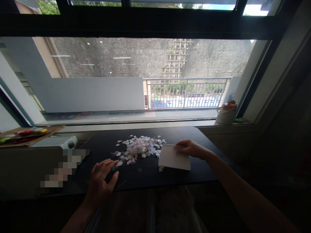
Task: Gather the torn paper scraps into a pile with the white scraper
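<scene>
Evidently, the dark table serves as a flat bed for the pile of paper scraps, heaped near its middle. Just right, a white box-like piece is pinched at its far right edge by the right hand, probably for steadiness. The left hand, loosely spread, seems empty at the scraps' near left fringe. No writing is legible.

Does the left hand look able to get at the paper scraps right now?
Likely yes: the left hand is open beside the paper scraps, with nothing visible between; the white panel in the right hand is on their other side.
</scene>
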Demonstrator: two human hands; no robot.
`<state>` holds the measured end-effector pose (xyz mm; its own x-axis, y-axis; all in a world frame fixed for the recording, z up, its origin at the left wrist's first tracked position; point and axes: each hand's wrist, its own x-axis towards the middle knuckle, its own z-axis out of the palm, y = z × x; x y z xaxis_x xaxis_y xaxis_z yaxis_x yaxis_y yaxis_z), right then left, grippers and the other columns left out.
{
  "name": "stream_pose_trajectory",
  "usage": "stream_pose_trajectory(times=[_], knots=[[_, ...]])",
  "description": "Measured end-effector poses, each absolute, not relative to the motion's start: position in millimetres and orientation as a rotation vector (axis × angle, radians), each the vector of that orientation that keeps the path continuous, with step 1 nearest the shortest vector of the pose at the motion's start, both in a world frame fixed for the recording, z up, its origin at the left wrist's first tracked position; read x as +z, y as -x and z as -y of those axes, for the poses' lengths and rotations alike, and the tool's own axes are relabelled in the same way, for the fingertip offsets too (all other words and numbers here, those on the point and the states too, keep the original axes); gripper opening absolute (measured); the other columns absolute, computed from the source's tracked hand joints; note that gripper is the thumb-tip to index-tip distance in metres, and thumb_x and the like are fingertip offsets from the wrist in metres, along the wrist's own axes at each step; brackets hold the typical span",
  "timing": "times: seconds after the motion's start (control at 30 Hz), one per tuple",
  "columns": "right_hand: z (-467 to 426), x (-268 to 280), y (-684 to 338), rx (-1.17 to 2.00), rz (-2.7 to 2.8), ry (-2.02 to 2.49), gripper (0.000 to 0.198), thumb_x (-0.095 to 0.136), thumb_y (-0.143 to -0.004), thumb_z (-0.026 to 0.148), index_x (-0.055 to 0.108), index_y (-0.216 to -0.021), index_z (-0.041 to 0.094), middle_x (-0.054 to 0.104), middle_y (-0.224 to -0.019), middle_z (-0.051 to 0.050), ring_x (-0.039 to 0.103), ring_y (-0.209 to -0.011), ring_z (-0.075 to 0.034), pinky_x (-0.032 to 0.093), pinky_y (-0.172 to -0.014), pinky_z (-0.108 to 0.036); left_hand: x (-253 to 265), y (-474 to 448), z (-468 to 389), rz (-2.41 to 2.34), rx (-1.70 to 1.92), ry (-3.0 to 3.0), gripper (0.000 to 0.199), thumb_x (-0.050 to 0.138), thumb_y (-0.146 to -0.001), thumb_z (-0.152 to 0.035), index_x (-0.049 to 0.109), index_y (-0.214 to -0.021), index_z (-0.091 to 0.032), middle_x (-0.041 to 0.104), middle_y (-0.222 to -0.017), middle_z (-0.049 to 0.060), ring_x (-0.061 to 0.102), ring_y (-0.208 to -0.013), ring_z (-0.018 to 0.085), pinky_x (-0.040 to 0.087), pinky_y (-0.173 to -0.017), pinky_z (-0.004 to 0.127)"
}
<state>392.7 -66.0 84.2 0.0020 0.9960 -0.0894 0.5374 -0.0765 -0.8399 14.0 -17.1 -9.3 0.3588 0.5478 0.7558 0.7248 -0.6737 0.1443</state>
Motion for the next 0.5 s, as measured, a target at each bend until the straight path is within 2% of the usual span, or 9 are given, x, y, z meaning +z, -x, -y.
stream_pose_trajectory(times=[0.13, 0.33, 0.5], knots=[[69.8, 85.2, -387.4, 1.069, 1.652, 1.643, 0.03, 0.062, -0.065, 0.016, 0.073, -0.092, 0.013, 0.074, -0.082, -0.004, 0.066, -0.073, -0.019, 0.05, -0.065, -0.027, -8.4, -14.7, 17.1, 1.126, -1.221, 2.405, 0.029, 0.05, -0.083, -0.029, 0.057, -0.11, -0.023, 0.064, -0.102, 0.007, 0.057, -0.102, 0.026, 0.038, -0.093, 0.046], [79.2, 83.8, -386.5, 1.185, 1.725, 1.565, 0.031, 0.062, -0.067, 0.019, 0.072, -0.095, 0.012, 0.074, -0.085, -0.003, 0.065, -0.076, -0.018, 0.049, -0.069, -0.027, -8.9, -15.0, 17.4, 1.149, -1.21, 2.41, 0.03, 0.049, -0.083, -0.03, 0.057, -0.111, -0.023, 0.064, -0.104, 0.006, 0.057, -0.105, 0.027, 0.034, -0.096, 0.049], [89.0, 88.8, -392.1, 1.173, 1.742, 1.55, 0.031, 0.062, -0.068, 0.021, 0.071, -0.097, 0.012, 0.073, -0.085, -0.003, 0.065, -0.075, -0.018, 0.049, -0.067, -0.027, -9.9, -14.2, 17.7, 1.192, -1.213, 2.426, 0.031, 0.049, -0.082, -0.031, 0.057, -0.111, -0.024, 0.065, -0.104, 0.007, 0.057, -0.106, 0.027, 0.033, -0.098, 0.05]])
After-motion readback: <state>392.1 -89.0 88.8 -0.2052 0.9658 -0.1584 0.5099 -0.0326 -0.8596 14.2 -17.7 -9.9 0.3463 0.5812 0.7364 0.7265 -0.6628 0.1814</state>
